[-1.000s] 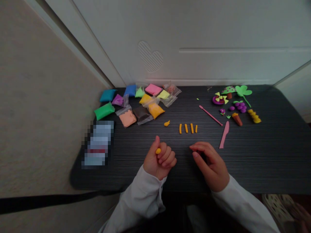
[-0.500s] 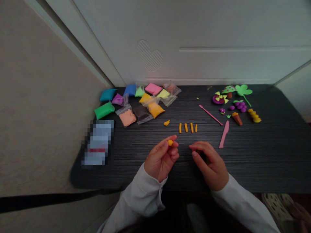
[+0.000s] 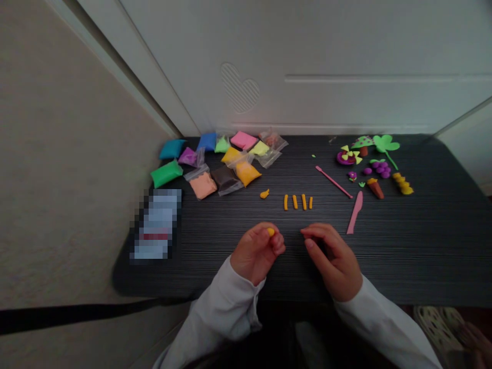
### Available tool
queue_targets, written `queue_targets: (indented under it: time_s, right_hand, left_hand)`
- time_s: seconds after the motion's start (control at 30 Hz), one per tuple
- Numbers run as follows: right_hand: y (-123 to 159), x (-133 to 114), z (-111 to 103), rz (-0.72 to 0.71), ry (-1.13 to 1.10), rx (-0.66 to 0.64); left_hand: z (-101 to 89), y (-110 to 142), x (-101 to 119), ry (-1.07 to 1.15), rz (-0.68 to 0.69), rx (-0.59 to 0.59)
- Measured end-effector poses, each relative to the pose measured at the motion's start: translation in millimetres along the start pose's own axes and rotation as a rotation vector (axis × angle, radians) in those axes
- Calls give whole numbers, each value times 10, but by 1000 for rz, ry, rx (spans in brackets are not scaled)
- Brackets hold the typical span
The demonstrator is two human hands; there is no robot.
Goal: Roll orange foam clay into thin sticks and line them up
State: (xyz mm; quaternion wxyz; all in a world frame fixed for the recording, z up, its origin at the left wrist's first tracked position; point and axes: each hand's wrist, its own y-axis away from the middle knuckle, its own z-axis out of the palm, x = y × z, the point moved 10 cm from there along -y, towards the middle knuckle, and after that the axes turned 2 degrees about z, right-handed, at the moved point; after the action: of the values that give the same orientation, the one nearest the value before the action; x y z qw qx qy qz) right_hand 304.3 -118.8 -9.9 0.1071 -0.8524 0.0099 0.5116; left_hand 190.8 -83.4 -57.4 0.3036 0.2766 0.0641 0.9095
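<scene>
A small lump of yellow-orange clay [image 3: 271, 232] is pinched between the thumb and curled fingers of my left hand [image 3: 257, 253]; part of it is hidden. My right hand [image 3: 335, 261] rests over the table to the right, its thumb and forefinger apart with nothing visible between them. Just beyond both hands, several short orange clay strips [image 3: 295, 202] lie in a row. A loose orange clay piece [image 3: 265, 194] sits to the left of that row. Right of the strips are a pink plastic clay knife [image 3: 355, 212] and a thin pink modelling stick [image 3: 333, 182].
Bags of coloured clay [image 3: 203, 184] cover the back left of the dark table [image 3: 230, 277]. A phone with a blurred screen [image 3: 157, 225] lies at the left. Finished clay pieces, including purple grapes [image 3: 380, 168] and a green four-petalled shape [image 3: 384, 143], stand back right. A white panel [image 3: 326, 46] rises behind.
The fingers of my left hand have curled in around the clay lump, covering more of it. My right hand has stayed almost still.
</scene>
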Motion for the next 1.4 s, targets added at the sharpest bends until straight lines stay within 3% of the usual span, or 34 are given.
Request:
queue_targets:
  time_s: [0.17, 0.37, 0.63, 0.8, 1.0, 1.2, 1.4]
  right_hand:
    - [49, -100, -57, -77, -47, 23]
    - [92, -198, -90, -150, -1, 51]
    - [148, -318, -55, -241, 68, 26]
    - [213, -474, 48, -366, 143, -11]
    - [224, -468, -16, -347, 184, 72]
    - [216, -464, 34, -370, 203, 40]
    - [159, -442, 28, -384, 222, 40]
  left_hand:
    - [-49, 33, -109, -69, -122, 50]
    - [-10, 49, -186, -131, -171, 1]
    - [133, 58, -170, -172, -95, -155]
    - [39, 81, -257, -216, -201, -81]
    - [33, 74, -270, -220, -211, -73]
    - [75, 70, -270, -249, -166, -153]
    - [40, 54, -297, -341, -188, -101]
